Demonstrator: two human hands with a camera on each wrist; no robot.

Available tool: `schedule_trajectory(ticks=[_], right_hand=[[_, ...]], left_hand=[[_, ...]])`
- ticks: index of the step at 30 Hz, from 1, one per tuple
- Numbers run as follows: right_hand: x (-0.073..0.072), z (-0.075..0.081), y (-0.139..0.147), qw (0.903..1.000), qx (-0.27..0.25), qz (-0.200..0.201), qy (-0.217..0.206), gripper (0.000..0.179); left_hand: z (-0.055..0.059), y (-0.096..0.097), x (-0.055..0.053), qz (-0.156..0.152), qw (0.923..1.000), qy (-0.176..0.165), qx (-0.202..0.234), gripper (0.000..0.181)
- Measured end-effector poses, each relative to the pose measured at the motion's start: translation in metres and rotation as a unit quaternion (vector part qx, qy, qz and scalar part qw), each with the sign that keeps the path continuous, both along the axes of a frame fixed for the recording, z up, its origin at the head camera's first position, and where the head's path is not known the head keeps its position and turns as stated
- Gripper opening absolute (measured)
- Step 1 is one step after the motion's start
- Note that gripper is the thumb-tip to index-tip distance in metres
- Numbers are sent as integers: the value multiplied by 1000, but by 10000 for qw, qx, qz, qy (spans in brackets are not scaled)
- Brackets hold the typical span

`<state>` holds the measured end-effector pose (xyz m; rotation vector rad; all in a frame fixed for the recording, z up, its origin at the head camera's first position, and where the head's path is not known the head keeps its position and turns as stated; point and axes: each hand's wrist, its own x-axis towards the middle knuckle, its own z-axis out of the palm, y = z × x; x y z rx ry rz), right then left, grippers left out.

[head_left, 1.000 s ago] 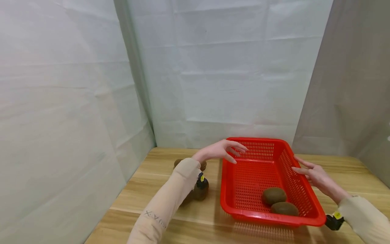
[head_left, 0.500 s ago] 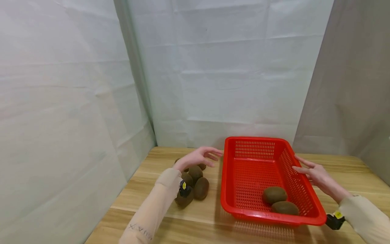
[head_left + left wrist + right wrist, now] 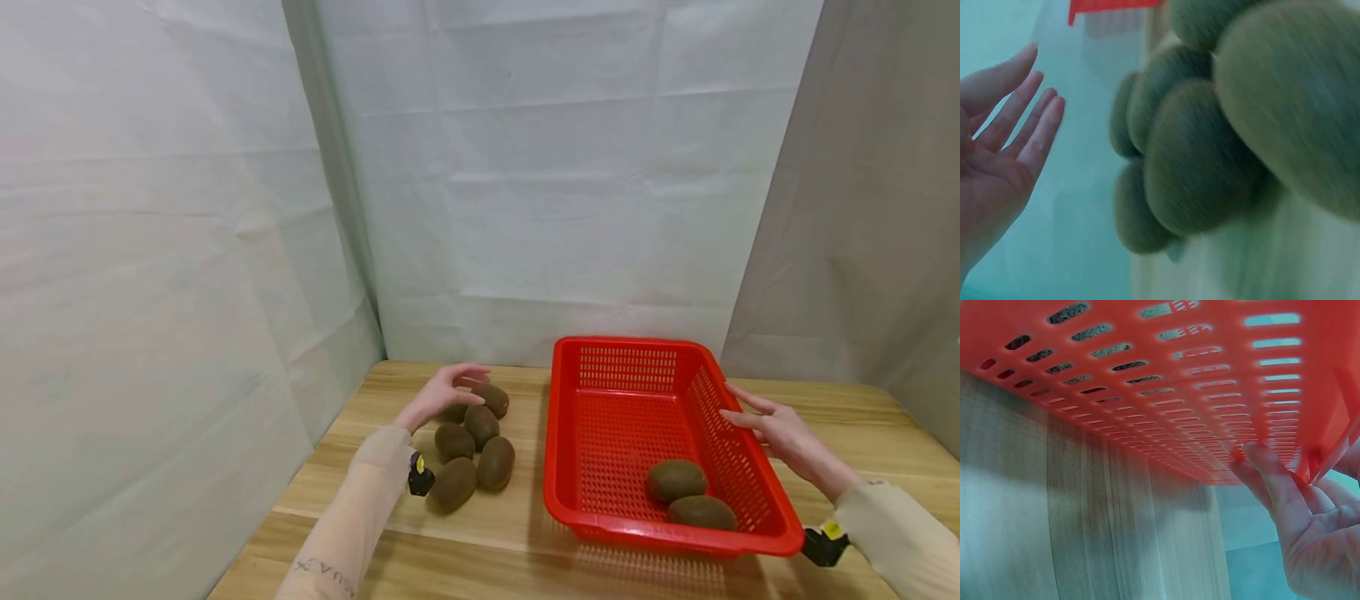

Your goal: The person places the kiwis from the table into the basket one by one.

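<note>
My left hand (image 3: pixel 442 395) hovers over the back of a group of kiwis (image 3: pixel 482 426) on the table. In the left wrist view its fingers (image 3: pixel 1040 134) are spread and hold nothing, apart from the kiwis (image 3: pixel 1197 156). My right hand (image 3: pixel 780 432) grips the right rim of a red plastic basket (image 3: pixel 558 450). Seen from the right wrist, fingers (image 3: pixel 1272 481) lie against the basket's outer slotted wall (image 3: pixel 1147 381), and the thumb is partly hidden behind the rim. Two kiwis (image 3: pixel 677 481) lie at the basket's near right corner.
The wooden table (image 3: pixel 480 554) carries both the kiwi group and the basket, with a gap between them. White sheeting (image 3: pixel 562 183) stands behind the table and along the left side. A grey sheet (image 3: pixel 862 250) hangs at right.
My left hand has moved left, from above the basket's left edge to over the kiwi group, uncovering several kiwis. The right hand and the basket have stayed in place.
</note>
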<state>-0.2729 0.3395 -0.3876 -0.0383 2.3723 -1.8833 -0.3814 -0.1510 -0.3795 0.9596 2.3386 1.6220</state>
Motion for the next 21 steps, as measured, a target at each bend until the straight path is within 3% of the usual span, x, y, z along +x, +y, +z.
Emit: schedule_trajectory(ticks=[5, 9, 16, 21], right_hand=[[-1, -1, 0, 10000, -21, -23, -21, 69], [-1, -1, 0, 10000, -8, -15, -49, 70], [-1, -1, 0, 10000, 21, -39, -42, 69], [-1, -1, -1, 10000, 19, -20, -58, 70]], left_hand=[[-16, -19, -4, 482, 9986, 61, 210, 46], [-27, -29, -3, 1134, 9931, 206, 212, 45], [-44, -37, -3, 2413, 9696, 410, 25, 56], [-56, -38, -2, 3045, 9515, 430, -82, 67]])
